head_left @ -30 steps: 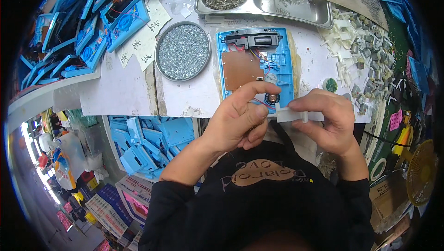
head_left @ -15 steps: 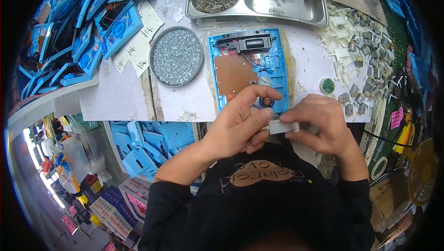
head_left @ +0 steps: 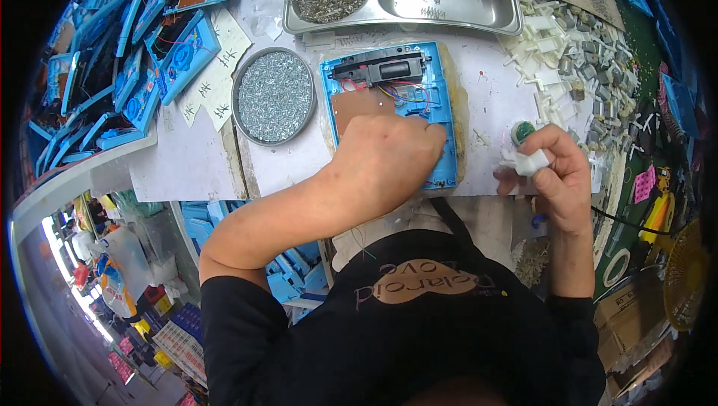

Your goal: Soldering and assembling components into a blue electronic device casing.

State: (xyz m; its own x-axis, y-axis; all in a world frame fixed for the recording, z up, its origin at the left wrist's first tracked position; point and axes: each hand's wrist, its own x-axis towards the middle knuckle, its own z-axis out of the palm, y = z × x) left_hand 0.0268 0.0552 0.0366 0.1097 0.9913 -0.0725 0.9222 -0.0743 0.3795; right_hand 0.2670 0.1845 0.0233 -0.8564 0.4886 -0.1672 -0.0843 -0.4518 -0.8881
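Over the lower half of a blue plastic housing (head_left: 446, 133) my left hand (head_left: 389, 153) is closed, knuckles up. Its fingertips and anything in them are hidden. The housing lies open side up, with a brown circuit board (head_left: 359, 105), a black plastic part (head_left: 383, 69) and thin coloured wires inside. To the right of the housing, my right hand (head_left: 562, 178) pinches a small white plastic piece (head_left: 530, 162) between thumb and fingers. That hand is at the near side of a small round tub with green contents (head_left: 521, 133).
Left of the housing stands a round tray of small metal screws (head_left: 274, 95). A steel tray (head_left: 449, 26) with springs sits behind. White plastic parts and grey blocks (head_left: 591, 62) are heaped at the right. Blue housings (head_left: 142, 54) pile up at the far left.
My hands have parted from in front of the housing. The left has moved over the housing's lower half; the right has carried the white piece rightward to the green tub.
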